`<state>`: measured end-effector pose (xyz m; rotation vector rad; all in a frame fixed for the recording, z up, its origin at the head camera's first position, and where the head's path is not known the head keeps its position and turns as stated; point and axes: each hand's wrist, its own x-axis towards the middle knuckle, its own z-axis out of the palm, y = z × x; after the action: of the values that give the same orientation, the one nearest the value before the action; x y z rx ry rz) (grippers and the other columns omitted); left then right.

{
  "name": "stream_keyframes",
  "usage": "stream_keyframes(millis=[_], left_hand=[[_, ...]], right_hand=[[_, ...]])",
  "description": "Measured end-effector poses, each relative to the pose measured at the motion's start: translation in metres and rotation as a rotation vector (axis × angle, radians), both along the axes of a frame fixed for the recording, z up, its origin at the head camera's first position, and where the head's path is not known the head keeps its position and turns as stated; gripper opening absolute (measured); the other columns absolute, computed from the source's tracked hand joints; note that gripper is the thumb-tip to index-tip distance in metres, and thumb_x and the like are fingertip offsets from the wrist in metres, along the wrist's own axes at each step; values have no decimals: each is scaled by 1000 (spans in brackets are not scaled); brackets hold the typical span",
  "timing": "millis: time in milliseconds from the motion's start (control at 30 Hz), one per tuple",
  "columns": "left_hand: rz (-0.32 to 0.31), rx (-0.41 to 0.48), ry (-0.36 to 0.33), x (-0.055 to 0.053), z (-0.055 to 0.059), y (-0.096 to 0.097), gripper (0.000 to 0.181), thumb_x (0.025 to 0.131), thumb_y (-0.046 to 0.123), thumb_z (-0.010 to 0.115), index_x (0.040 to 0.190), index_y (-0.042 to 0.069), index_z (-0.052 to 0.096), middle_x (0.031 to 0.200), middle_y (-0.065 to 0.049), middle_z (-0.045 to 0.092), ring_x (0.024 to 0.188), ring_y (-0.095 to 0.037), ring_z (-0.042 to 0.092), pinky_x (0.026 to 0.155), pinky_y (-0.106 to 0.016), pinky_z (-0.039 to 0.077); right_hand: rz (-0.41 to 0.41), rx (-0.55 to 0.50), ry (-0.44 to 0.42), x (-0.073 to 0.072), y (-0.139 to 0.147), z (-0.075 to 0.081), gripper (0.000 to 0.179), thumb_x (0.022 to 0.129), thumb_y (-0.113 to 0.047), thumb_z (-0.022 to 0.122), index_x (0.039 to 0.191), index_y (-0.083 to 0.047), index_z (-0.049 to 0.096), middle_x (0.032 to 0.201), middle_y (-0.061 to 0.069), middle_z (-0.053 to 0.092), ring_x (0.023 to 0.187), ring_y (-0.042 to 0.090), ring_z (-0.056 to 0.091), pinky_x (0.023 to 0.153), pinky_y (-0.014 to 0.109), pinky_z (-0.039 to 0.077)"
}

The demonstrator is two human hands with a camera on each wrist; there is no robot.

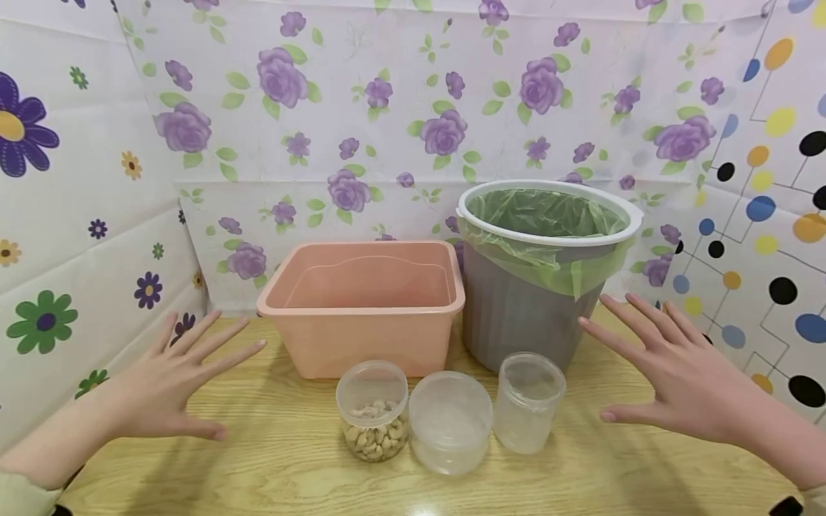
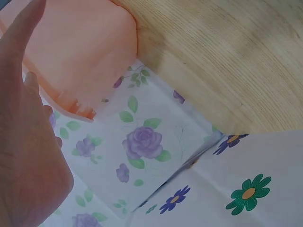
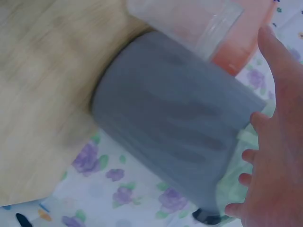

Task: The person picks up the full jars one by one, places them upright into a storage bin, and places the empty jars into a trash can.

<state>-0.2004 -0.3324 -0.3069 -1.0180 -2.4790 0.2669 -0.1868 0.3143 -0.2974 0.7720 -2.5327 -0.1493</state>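
Note:
My left hand (image 1: 164, 387) is held over the left part of the table with its fingers spread, holding nothing. On the other side my right hand (image 1: 677, 380) is spread the same way, beside the grey trash bin (image 1: 523, 308). Between the hands stand a clear jar of cashews (image 1: 374, 423), a wide clear round container (image 1: 450, 430) and a taller clear jar (image 1: 529, 408). Both of these look to hold nothing. Behind them sits a pink plastic basin (image 1: 361, 344), which also shows near the left hand in the left wrist view.
A green liner bag (image 1: 574, 265) hangs over the bin's rim under a white ring (image 1: 548, 240). Floral cloth (image 1: 361, 143) covers the back wall, with patterned sheets at both sides. The table (image 1: 277, 466) has a wood-grain top.

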Motion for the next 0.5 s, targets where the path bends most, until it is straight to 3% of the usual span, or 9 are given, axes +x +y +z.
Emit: stream_keyframes(millis=[200, 400, 500], left_hand=[[16, 19, -33, -1, 2, -2, 110, 68, 77, 67, 158, 31, 22, 168, 7, -4, 150, -13, -24, 114, -63, -26], [55, 24, -2, -9, 9, -3, 113, 67, 76, 70, 158, 33, 19, 169, 5, -2, 152, -13, -21, 113, -67, -23], [67, 44, -1, -12, 14, -5, 115, 66, 74, 73, 158, 33, 19, 169, 5, -2, 153, -15, -19, 113, -68, -23]], right_hand=[[38, 2, 15, 2, -20, 13, 104, 69, -74, 72, 156, -35, 29, 167, 4, 16, 156, 23, 3, 127, 44, -9], [99, -2, 38, 2, -40, 23, 103, 70, -75, 71, 155, -33, 31, 166, 5, 20, 154, 29, 15, 128, 33, -7], [146, -15, 50, 1, -52, 29, 102, 70, -75, 70, 155, -33, 33, 166, 4, 20, 152, 31, 19, 129, 41, 4]])
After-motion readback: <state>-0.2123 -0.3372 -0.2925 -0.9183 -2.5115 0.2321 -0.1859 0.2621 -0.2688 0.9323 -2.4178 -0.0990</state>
